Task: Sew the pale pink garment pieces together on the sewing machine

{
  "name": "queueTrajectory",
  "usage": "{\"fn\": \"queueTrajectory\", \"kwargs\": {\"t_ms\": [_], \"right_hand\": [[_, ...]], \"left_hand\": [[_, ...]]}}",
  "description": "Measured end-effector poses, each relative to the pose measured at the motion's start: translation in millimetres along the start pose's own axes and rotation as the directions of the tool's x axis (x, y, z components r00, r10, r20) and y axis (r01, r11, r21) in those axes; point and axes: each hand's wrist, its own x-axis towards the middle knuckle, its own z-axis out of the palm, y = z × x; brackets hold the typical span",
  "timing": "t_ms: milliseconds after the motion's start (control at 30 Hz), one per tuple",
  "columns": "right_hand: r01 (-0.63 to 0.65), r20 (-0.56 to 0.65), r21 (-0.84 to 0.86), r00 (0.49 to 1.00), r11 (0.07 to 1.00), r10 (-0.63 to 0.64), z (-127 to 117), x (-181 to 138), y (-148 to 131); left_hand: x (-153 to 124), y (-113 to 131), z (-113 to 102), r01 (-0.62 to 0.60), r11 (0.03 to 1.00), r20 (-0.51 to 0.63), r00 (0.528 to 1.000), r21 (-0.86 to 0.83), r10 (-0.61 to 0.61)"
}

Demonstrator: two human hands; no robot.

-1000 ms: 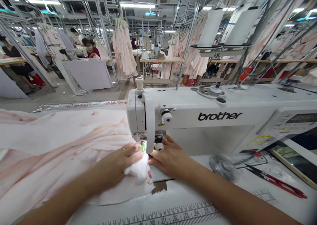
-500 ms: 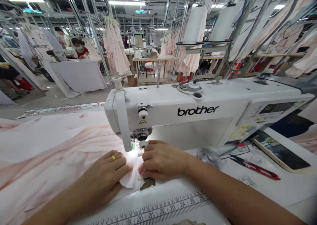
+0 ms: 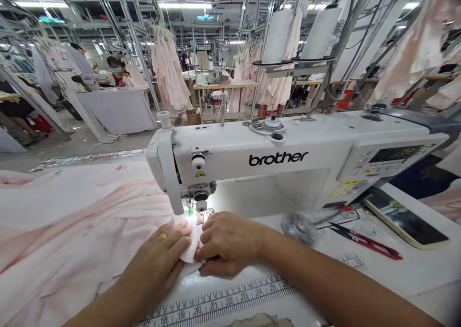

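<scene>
A white Brother sewing machine [image 3: 277,160] stands in front of me, its needle and presser foot [image 3: 190,209] low at the centre. A pale pink garment [image 3: 72,221] spreads over the table to the left. A small white fold of that fabric [image 3: 189,243] lies just in front of the presser foot. My left hand [image 3: 158,255], wearing a gold ring, rests on the fold from the left. My right hand [image 3: 226,243] closes on it from the right, its fingertips meeting the fabric next to my left fingers. The fold's underside is hidden.
A measuring scale [image 3: 219,303] runs along the white table [image 3: 360,279]. Red-handled thread snips [image 3: 365,241], a clear plastic disc [image 3: 298,228] and a phone [image 3: 403,224] lie to the right. Thread cones [image 3: 277,36] and hanging pink garments [image 3: 169,72] stand behind, with a co-worker [image 3: 115,72] farther back.
My hands have drawn closer together around the white fold, with my right hand now over it. The view has turned slightly, shifting the machine left in the frame.
</scene>
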Motion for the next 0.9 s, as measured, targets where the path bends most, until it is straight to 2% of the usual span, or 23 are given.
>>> {"fn": "queueTrajectory", "kwargs": {"t_ms": [167,333,433,500,700,900], "right_hand": [[-0.029,0.003,-0.006,1.0,1.0,0.029,-2,1,-3],[-0.212,-0.002,-0.061,0.977,0.975,0.212,-4,4,-6],[-0.259,0.004,-0.056,0.966,0.964,0.259,-5,5,-5],[-0.244,0.009,-0.05,0.97,0.969,0.245,-5,4,-4],[-0.099,-0.025,-0.044,0.995,0.994,0.098,0,1,0],[-0.095,-0.039,-0.037,0.995,0.995,0.094,2,1,1]], "left_hand": [[-5,-8,11,-0.026,0.999,-0.066,0.997,0.036,0.028],[5,-29,12,0.0,1.0,-0.01,1.0,-0.012,-0.001],[12,-39,9,-0.02,0.999,0.014,1.0,-0.045,0.02],[14,-40,5,-0.023,0.998,0.03,0.999,-0.063,0.025],[10,-30,-7,0.017,0.997,0.02,1.0,-0.077,-0.015],[13,-20,-7,-0.051,0.989,-0.007,0.999,-0.141,0.051]]}}
